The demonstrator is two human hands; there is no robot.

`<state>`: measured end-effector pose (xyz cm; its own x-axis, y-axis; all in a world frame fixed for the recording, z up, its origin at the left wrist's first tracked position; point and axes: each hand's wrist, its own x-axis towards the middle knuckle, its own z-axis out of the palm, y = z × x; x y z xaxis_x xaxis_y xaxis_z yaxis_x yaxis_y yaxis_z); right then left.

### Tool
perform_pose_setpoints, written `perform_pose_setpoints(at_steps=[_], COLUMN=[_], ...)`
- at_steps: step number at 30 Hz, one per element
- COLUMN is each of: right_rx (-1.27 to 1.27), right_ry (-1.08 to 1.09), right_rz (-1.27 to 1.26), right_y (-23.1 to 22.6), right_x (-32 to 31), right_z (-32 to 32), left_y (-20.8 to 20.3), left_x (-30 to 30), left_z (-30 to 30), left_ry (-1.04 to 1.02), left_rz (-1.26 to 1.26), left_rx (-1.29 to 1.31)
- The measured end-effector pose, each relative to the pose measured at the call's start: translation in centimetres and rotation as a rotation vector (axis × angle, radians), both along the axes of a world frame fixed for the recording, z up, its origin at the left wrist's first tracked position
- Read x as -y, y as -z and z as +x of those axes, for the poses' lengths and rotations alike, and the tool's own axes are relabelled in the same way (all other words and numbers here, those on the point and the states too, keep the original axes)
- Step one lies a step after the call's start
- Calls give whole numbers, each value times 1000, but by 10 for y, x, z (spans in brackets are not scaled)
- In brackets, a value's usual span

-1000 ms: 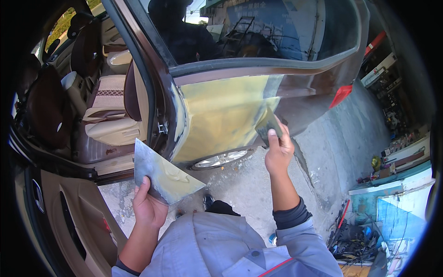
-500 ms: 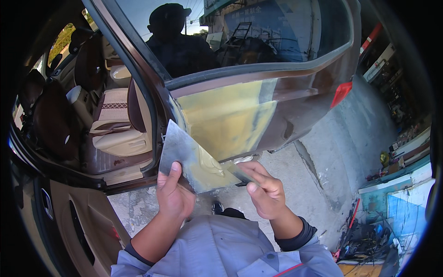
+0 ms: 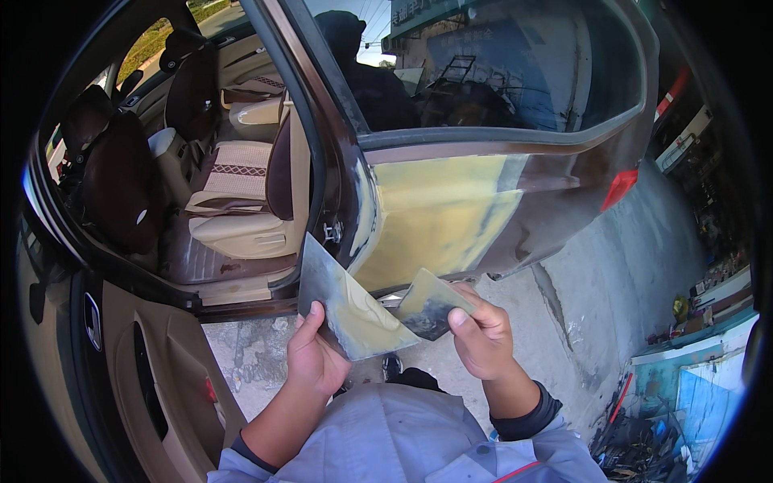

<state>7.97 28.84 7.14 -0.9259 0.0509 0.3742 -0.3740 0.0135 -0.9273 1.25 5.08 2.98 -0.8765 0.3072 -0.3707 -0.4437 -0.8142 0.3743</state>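
A flat grey mixing board (image 3: pixel 322 278), smeared with pale yellow body filler (image 3: pixel 364 310), is gripped at its lower left edge by my left hand (image 3: pixel 316 354), thumb on top. My right hand (image 3: pixel 485 334) pinches a small putty spreader (image 3: pixel 431 302) between thumb and fingers; its face carries yellow filler and dark smudges. The spreader's lower left part is at the board's right corner; whether they touch I cannot tell. Beyond both hands, the brown car's rear side panel (image 3: pixel 564 205) has a large yellow filler patch (image 3: pixel 439 213) below the window.
To the left, the open car door (image 3: pixel 173 378) and the cabin with beige seats (image 3: pixel 241 237) stand close to my left arm. Concrete floor (image 3: pixel 592 282) lies under and right of the car. A blue-white panel (image 3: pixel 713 386) and dark clutter (image 3: pixel 648 427) are at lower right.
My right hand has turned the spreader so its broad face shows, and its blade has come off the board's filler. The view has shifted left, so the car appears farther right.
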Motion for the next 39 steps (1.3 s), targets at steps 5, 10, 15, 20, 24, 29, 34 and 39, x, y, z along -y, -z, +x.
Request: perform_pose_setpoints(at_steps=[5, 10, 15, 20, 24, 29, 34, 39], right_rx=[233, 498, 420, 122, 36, -8, -50, -86], right_ry=[-210, 207, 333, 505, 569, 639, 695, 749], right_rz=[209, -509, -520, 185, 404, 529, 368, -243], right_y=[16, 54, 58, 47, 37, 33, 33, 35], right_x=[17, 41, 64, 98, 120, 143, 160, 161], right_z=[1, -10, -5, 3, 9, 15, 23, 24], left_y=[3, 9, 9, 12, 17, 22, 27, 32], left_x=[45, 73, 78, 78, 82, 82, 81, 97], left_z=[-4, -5, 1, 3, 9, 23, 43, 55], left_ry=[-73, -149, -141, -161, -108, -85, -36, 22], left_rz=[85, 29, -33, -47, -126, -171, -179, -853], left_rx=[-46, -64, -196, -344, -446, -494, -544, -1091])
